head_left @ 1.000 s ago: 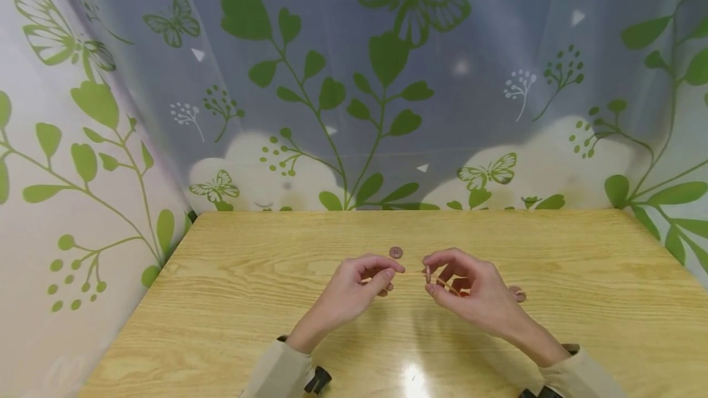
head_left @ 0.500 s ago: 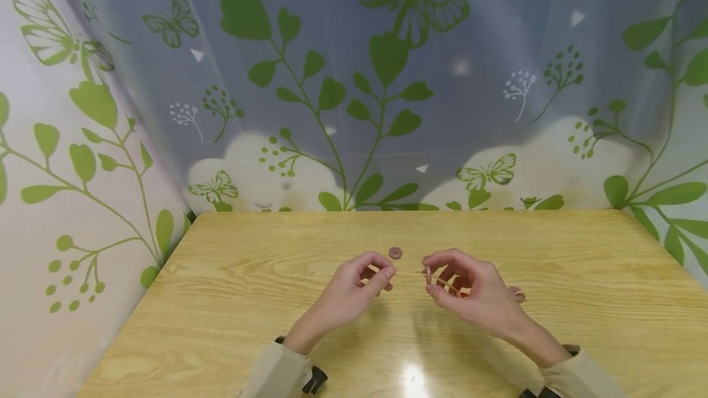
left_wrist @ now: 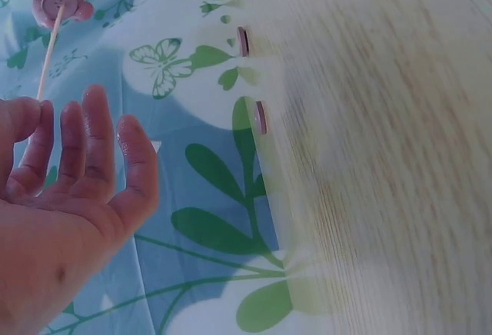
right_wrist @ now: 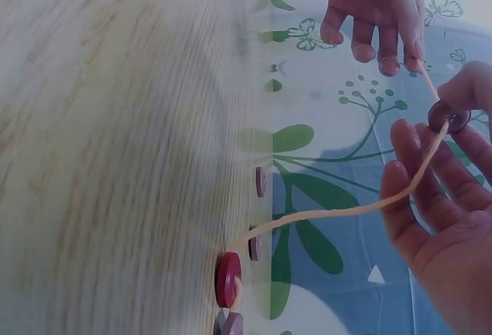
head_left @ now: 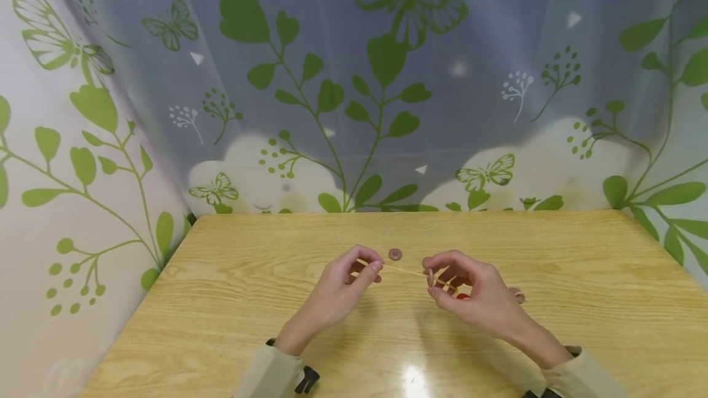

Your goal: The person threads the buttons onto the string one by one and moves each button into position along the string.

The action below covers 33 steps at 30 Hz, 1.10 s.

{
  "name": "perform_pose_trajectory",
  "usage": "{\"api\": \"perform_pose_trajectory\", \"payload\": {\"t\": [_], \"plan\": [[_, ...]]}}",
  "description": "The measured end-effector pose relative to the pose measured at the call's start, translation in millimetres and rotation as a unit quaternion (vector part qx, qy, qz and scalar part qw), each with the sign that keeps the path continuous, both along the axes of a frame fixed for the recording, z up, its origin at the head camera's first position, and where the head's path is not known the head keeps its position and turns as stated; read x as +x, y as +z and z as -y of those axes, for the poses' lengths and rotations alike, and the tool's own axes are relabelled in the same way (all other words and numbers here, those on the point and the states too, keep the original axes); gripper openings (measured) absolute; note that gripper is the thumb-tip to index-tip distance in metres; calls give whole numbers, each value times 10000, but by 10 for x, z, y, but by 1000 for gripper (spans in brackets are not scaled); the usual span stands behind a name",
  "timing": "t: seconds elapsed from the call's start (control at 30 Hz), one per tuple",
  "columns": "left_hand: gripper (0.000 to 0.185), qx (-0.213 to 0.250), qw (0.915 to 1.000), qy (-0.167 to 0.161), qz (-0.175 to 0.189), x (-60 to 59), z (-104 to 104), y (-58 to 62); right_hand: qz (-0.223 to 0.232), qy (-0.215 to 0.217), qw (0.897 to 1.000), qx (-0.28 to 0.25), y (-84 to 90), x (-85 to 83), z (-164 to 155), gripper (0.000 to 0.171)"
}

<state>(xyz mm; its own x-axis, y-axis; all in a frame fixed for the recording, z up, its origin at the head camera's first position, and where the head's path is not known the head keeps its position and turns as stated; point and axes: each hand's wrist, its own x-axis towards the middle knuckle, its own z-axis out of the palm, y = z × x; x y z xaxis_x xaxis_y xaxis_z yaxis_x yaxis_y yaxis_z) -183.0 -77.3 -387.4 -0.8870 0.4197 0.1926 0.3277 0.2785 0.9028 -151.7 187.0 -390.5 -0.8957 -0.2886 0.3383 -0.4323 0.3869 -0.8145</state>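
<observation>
My right hand (head_left: 475, 290) pinches a brown button (right_wrist: 440, 120) between thumb and fingertips, holding it edge-up above the table. A pale orange cord (head_left: 405, 271) passes through that button. Left of it, my left hand (head_left: 343, 284) pinches the cord between thumb and index finger, its other fingers loosely bent in the left wrist view. From the button's other side the cord (right_wrist: 323, 213) sags to a red button (right_wrist: 228, 280), to which it is attached. In the head view the red button is partly hidden by my right fingers.
A brown button (head_left: 395, 254) lies flat on the wooden table (head_left: 249, 300) beyond my hands. More brown buttons (head_left: 517, 295) lie beside my right hand, partly covered by it. A patterned curtain (head_left: 310, 109) stands behind the table's far edge.
My left hand has moved left and slightly up, and a longer stretch of cord shows between the hands. My right hand with the brown button has hardly moved.
</observation>
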Motion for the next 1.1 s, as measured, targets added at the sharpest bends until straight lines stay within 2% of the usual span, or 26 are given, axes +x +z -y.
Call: {"api": "perform_pose_trajectory", "payload": {"t": [0.23, 0.47, 0.93, 1.1], "plan": [[24, -8, 9998, 76, -158, -6, 59, 3, -145, 84, 9998, -49, -42, -25, -20, 36], [27, 16, 9999, 94, -138, -10, 92, 21, -276, 139, 9995, -38, -63, -40, -28, 35], [25, 14, 9997, 163, -185, -29, 138, 41, -90, 56, 9997, 216, -73, -42, -61, 32], [25, 25, 9996, 176, -208, -37, 150, 51, -233, 27, 9989, 416, -87, -47, -69, 34]]}}
